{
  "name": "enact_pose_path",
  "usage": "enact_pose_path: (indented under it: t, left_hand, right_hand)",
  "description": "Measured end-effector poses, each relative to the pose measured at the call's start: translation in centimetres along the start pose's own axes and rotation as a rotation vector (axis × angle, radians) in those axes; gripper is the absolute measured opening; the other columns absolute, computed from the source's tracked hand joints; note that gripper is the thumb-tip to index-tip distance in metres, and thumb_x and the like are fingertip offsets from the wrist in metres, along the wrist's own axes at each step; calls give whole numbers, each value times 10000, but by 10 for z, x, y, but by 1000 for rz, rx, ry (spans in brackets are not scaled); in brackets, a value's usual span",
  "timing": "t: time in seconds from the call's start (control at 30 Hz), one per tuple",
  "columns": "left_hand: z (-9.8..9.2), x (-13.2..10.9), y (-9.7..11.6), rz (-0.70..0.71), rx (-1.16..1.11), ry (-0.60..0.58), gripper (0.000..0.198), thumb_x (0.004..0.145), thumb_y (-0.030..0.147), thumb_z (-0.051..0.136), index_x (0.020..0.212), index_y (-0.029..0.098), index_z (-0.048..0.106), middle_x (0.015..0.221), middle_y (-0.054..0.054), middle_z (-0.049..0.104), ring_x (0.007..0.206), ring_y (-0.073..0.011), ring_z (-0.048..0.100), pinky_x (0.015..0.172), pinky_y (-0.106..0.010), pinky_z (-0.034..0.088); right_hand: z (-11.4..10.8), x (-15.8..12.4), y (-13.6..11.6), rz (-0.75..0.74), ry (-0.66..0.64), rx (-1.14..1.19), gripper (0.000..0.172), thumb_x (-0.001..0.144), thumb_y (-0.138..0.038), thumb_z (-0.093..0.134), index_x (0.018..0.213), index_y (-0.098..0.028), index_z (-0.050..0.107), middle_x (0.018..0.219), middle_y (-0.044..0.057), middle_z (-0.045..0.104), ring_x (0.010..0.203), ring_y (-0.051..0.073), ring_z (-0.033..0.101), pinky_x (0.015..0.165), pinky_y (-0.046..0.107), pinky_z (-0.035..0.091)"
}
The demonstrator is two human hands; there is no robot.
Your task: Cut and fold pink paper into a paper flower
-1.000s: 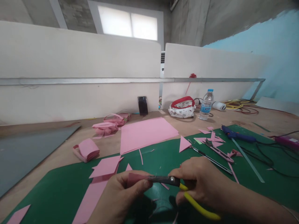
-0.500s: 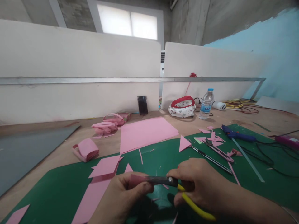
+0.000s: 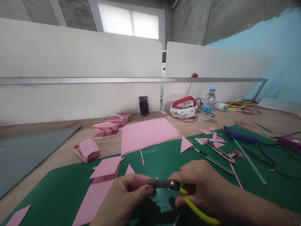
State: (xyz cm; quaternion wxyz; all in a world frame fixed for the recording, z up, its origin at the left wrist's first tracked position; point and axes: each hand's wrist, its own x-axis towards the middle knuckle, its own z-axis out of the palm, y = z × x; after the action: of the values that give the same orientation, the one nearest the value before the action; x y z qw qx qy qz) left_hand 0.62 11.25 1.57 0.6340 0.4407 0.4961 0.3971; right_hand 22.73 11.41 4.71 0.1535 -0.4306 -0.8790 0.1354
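a small pink piece (image 3: 138,182) sits just above the near part of the green cutting mat (image 3: 164,155), pinched tight in the left hand (image 3: 122,201), seemingly to steady it for the dark nose of the yellow-handled tool (image 3: 164,184) that the right hand (image 3: 199,185) clasps firmly, with pink offcuts (image 3: 107,168) lying farther up the mat.

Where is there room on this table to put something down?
The grey board at far left is bare. So is the green mat between the pink triangle and the right hand, which grips pliers on a pink piece in the left hand. Crowded at right: cutters, glue gun, cords.
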Motion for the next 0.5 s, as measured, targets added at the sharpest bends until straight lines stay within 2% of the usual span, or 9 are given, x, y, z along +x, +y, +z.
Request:
enact_pose_path:
  t: [0.17,0.27,0.4,0.5]
  left_hand:
    - [-2,2,-2,41,18,-27,267,554,396,826,600,147,741,417,19,527,422,-103,422,450,-250,315]
    - [-3,2,-4,48,21,-27,284,558,406,828,595,139,740,416,16,520,423,-99,417,434,-241,298]
    - [-2,1,-4,-19,-20,-17,277,548,398,840,600,148,733,391,39,479,386,-78,370,396,-225,252]
    - [-3,2,-5,1,-19,-31,292,547,408,843,595,142,730,397,38,478,388,-72,360,393,-222,237]
  right_hand:
    - [1,0,1,-10,14,-3,239,628,-400,835,766,-246,714,605,-55,597,573,112,456,512,234,211]
    - [1,0,0,-3,23,7,235,623,-379,840,759,-237,710,604,-54,598,569,109,455,508,231,210]
    - [1,-1,-1,7,10,37,206,639,-351,829,748,-232,700,601,-58,588,573,106,452,507,225,216]
    - [1,-2,-1,8,-3,56,184,658,-327,814,745,-227,686,602,-61,578,575,102,444,512,222,220]
